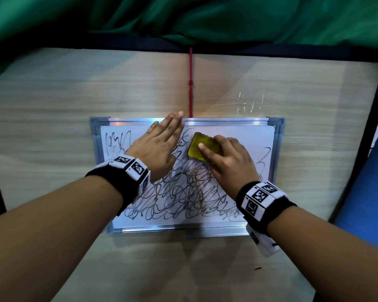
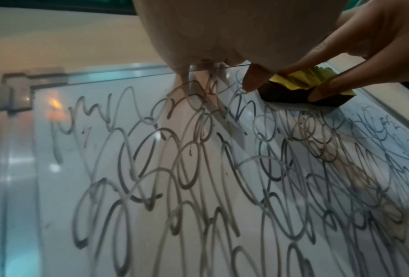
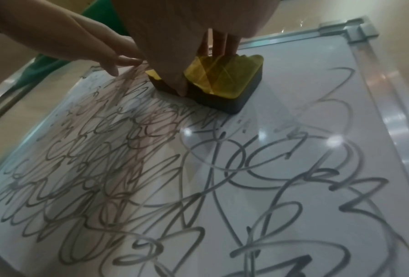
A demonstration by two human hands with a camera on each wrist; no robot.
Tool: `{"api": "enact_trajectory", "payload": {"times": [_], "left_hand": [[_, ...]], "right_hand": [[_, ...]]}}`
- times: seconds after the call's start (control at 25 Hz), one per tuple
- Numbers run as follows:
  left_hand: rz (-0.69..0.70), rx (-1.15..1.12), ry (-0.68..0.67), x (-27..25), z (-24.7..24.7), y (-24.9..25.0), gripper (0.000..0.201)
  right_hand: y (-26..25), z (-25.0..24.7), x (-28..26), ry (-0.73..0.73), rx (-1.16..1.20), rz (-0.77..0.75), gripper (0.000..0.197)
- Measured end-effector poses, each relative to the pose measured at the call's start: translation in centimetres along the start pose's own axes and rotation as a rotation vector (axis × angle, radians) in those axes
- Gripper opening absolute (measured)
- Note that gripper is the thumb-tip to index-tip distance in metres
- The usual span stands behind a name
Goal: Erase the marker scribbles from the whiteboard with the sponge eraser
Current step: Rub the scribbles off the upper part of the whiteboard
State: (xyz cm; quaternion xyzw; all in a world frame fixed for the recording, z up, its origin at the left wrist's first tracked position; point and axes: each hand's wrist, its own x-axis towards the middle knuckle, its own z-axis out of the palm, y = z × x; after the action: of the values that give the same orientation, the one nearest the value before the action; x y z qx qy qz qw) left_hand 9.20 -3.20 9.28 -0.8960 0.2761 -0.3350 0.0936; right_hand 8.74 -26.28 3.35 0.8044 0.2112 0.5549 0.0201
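Note:
A silver-framed whiteboard [image 1: 218, 122] lies flat on the wooden table, covered with black marker scribbles [image 1: 183, 192] over its middle and lower part. Its upper right area is white. My right hand [image 1: 227, 162] grips a yellow-topped sponge eraser [image 1: 202, 148] with a dark base, pressed on the board near its top middle; the eraser [image 3: 222, 82] [image 2: 300, 88] also shows in both wrist views. My left hand [image 1: 159, 144] lies flat on the board's upper left, fingers straight and reaching the top frame, just left of the eraser.
The wooden table [image 1: 52, 105] has a black metal edge at the back and right. A red cord [image 1: 190, 83] runs from the back edge to the board's top. Green cloth [image 1: 205, 18] hangs behind. A blue chair seat [image 1: 367, 182] stands at the right.

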Motion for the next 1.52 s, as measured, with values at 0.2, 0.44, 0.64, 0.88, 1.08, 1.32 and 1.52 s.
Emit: {"api": "enact_trajectory", "payload": {"times": [0.2, 0.44, 0.64, 0.88, 1.08, 1.32, 1.52], "left_hand": [[-0.044, 0.084, -0.020, -2.1, -0.4, -2.8, 0.081], [-0.032, 0.038, -0.026, -1.9, -0.8, -3.1, 0.075], [-0.024, -0.029, -0.023, -1.9, -1.3, -3.6, 0.074], [-0.030, -0.054, -0.029, -1.8, -1.3, -3.6, 0.079], [-0.025, -0.057, -0.030, -1.7, -1.1, -3.9, 0.078], [-0.019, -0.054, -0.042, -1.8, -1.1, -3.9, 0.081], [-0.023, -0.066, -0.023, -1.7, -0.9, -3.8, 0.077]], "right_hand": [[-0.4, 0.1, 0.0, 0.035, 0.004, 0.015, 0.052], [-3.5, 1.1, 1.9, 0.088, 0.045, 0.093, 0.053], [-2.5, 0.4, 1.2, 0.049, -0.004, 0.040, 0.056], [-3.5, 1.2, 1.6, 0.023, -0.001, 0.052, 0.057], [-1.2, 0.2, 0.6, 0.042, -0.034, 0.032, 0.052], [-4.3, 1.5, 2.3, -0.017, -0.009, 0.001, 0.058], [-2.2, 0.4, 1.5, 0.022, -0.029, 0.041, 0.059]]}}
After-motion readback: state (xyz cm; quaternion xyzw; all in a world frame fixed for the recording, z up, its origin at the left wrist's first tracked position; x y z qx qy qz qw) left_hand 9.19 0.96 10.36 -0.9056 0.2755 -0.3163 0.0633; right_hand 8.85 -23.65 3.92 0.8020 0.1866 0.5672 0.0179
